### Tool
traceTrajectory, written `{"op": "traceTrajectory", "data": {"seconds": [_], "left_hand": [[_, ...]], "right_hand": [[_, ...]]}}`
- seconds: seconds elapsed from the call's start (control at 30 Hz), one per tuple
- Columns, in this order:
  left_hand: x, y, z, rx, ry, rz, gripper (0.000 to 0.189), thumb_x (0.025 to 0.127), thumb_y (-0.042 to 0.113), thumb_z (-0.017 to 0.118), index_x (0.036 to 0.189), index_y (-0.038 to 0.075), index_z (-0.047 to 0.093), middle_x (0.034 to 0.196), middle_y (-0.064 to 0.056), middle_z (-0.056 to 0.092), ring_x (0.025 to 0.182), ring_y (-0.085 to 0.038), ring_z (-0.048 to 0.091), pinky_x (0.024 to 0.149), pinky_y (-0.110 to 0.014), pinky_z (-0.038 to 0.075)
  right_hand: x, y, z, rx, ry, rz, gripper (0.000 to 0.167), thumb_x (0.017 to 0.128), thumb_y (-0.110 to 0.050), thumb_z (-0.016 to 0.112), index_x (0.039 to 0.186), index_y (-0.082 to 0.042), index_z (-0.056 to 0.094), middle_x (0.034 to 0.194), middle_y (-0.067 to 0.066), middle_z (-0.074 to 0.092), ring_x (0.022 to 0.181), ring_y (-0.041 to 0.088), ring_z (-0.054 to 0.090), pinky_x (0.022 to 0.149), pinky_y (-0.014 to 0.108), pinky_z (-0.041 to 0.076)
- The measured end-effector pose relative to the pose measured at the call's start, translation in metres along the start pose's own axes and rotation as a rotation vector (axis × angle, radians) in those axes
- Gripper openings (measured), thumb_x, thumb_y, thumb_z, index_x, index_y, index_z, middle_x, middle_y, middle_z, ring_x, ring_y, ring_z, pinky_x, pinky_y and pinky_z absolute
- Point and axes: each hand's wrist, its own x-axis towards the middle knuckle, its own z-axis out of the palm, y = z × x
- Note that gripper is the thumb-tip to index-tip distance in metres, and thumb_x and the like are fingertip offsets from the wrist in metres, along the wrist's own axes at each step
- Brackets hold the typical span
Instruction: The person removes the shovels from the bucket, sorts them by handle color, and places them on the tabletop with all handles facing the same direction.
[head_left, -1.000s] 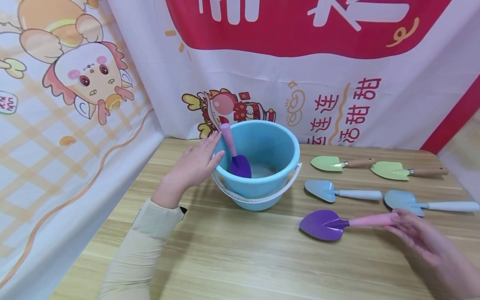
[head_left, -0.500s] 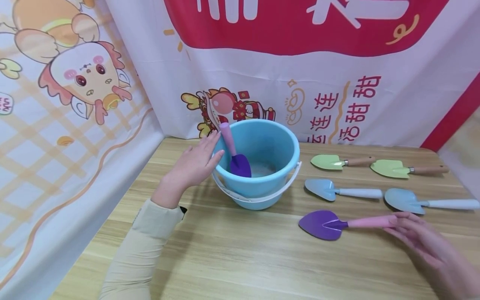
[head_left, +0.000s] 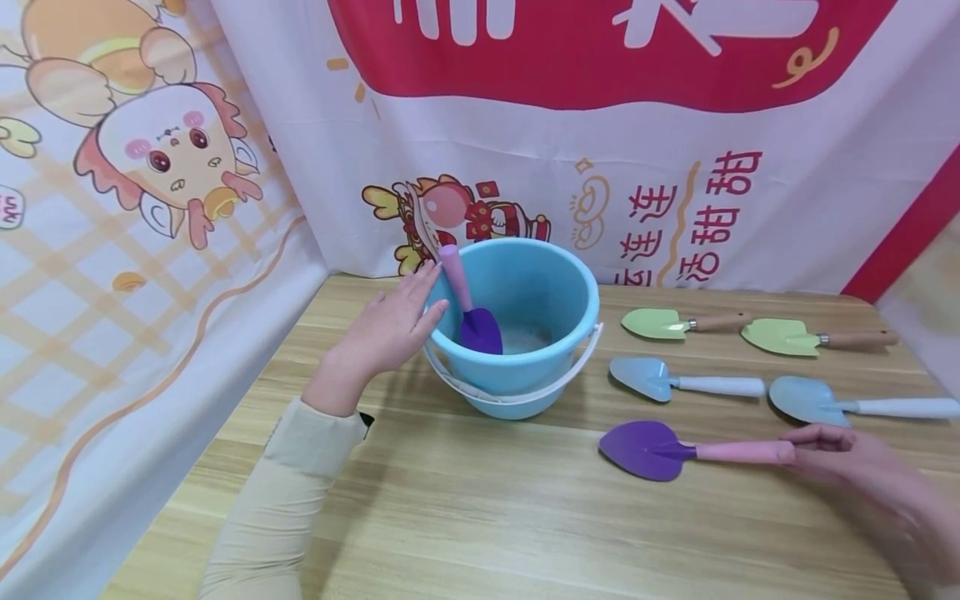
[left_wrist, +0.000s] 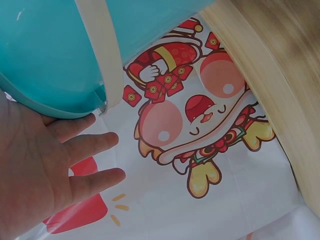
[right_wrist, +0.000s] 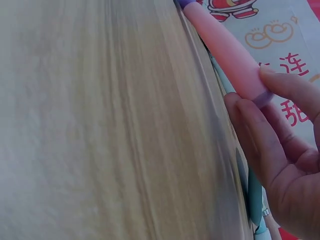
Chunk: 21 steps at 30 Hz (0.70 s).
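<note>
A light blue bucket (head_left: 517, 379) stands on the table, with a purple trowel (head_left: 480, 332) leaning inside, its pink handle over the left rim. My left hand (head_left: 393, 325) rests against the bucket's left side, fingers spread along the rim; in the left wrist view the extended fingers (left_wrist: 95, 142) show beside the rim. At the right, another purple trowel (head_left: 652, 451) lies near the table surface, blade pointing left. The thumb and fingers of my right hand (head_left: 862, 471) pinch the end of its pink handle (right_wrist: 225, 50), as the right wrist view shows.
Behind the purple trowel lie two pale blue trowels (head_left: 641, 379) with white handles. Farther back are two green trowels (head_left: 654, 324) with wooden handles. A printed cloth (head_left: 480, 133) hangs behind the wooden table (head_left: 480, 517), and another covers the left side.
My right hand has shifted slightly right along the handle, so more of its pink end shows. The purple trowel stays almost in place; my left hand and the bucket hold still.
</note>
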Motion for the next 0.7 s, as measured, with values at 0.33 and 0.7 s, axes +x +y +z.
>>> {"op": "traceTrajectory", "data": {"seconds": [0.33, 0.7], "left_hand": [[-0.001, 0.0, -0.001, 0.001, -0.001, 0.0, 0.071, 0.109, 0.052, 0.029, 0.166, 0.015, 0.01, 0.172, -0.005, 0.008, 0.157, -0.031, 0.008, 0.119, -0.067, 0.016], [-0.002, 0.001, -0.001, 0.009, -0.002, -0.002, 0.072, 0.109, 0.054, 0.028, 0.166, 0.015, 0.01, 0.172, -0.007, 0.01, 0.156, -0.032, 0.009, 0.119, -0.066, 0.018]], "right_hand": [[-0.001, -0.008, -0.004, -0.216, 0.027, -0.061, 0.027, 0.097, -0.018, 0.072, 0.117, 0.0, 0.073, 0.103, -0.018, 0.069, 0.093, -0.007, 0.055, 0.075, 0.018, 0.047], [-0.004, -0.022, -0.008, -0.369, 0.111, -0.121, 0.034, 0.094, -0.022, 0.077, 0.117, 0.003, 0.073, 0.1, -0.005, 0.074, 0.089, -0.011, 0.054, 0.07, 0.019, 0.051]]}}
